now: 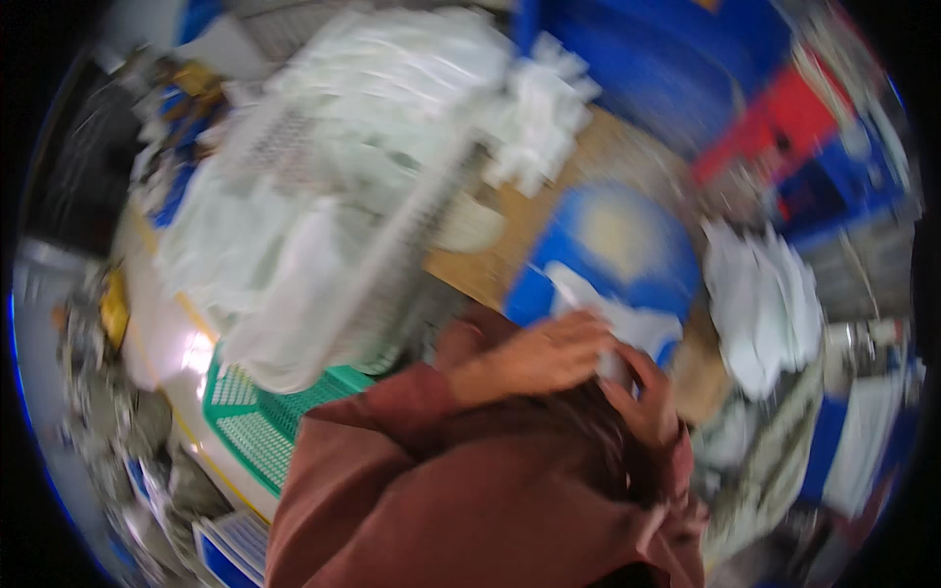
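Note:
Both of my hands are close together in front of my lap, a little right of centre. My left hand [554, 353] has its fingers bent together on a white glove [637, 325], which lies partly over a blue rounded surface [578, 225]. My right hand [642, 397] is beside it, thumb and fingers closed on a bunched part of the same white piece. Motion blur hides the fine detail of the fingertips. A pale, powdery patch shows on the blue surface just beyond the hands.
A large white basket [392, 245] heaped with white gloves [392, 69] stands at the left, above a green basket [250, 421]. More white gloves [539, 113] lie on the brown board [598, 147], and a stack of white gloves [765, 304] hangs at the right. Blue bins [667, 59] stand at the back.

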Demonstrator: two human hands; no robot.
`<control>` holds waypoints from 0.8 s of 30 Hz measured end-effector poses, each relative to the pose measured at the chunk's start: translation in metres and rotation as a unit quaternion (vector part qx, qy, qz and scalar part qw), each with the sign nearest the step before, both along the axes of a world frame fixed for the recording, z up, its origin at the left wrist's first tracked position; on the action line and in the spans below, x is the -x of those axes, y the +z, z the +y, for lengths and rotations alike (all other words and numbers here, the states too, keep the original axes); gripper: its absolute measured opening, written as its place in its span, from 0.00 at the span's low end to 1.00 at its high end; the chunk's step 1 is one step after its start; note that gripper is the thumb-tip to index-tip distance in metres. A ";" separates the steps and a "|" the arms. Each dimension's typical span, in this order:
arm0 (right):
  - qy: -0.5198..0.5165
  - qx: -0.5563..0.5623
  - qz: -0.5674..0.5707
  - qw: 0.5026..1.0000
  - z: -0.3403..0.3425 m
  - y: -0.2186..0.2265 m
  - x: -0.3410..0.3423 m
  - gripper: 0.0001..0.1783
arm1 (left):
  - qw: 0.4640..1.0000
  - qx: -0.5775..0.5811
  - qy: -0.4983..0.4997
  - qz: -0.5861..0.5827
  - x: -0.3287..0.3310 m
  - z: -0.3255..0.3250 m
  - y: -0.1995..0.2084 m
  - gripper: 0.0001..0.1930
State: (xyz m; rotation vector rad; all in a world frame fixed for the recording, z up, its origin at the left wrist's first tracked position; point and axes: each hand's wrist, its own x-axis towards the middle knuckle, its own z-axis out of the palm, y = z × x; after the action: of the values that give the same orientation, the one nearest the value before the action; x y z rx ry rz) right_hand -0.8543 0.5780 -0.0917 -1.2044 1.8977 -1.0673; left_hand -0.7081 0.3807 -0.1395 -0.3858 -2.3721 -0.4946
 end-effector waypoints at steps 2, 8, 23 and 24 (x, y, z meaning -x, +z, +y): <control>0.024 -0.004 0.036 0.999 0.004 0.003 0.000 0.31 | 0.997 -0.041 0.002 -0.065 -0.004 0.004 0.000 0.06; 0.001 0.010 0.052 0.999 -0.005 0.000 -0.009 0.35 | 0.992 -0.067 0.009 -0.104 -0.004 0.007 0.018 0.03; 0.078 0.047 0.245 0.965 -0.030 -0.010 0.032 0.38 | 0.846 -0.403 0.220 -0.272 -0.003 -0.053 0.009 0.12; 0.079 0.044 0.258 0.962 -0.033 -0.011 0.034 0.37 | 0.846 -0.399 0.225 -0.272 -0.001 -0.055 0.005 0.12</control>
State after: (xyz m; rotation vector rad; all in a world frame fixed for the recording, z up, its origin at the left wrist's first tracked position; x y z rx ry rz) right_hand -0.8884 0.5454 -0.1026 -1.7878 2.0968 -0.8085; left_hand -0.7073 0.3257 -0.1350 0.7681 -2.3683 -1.4087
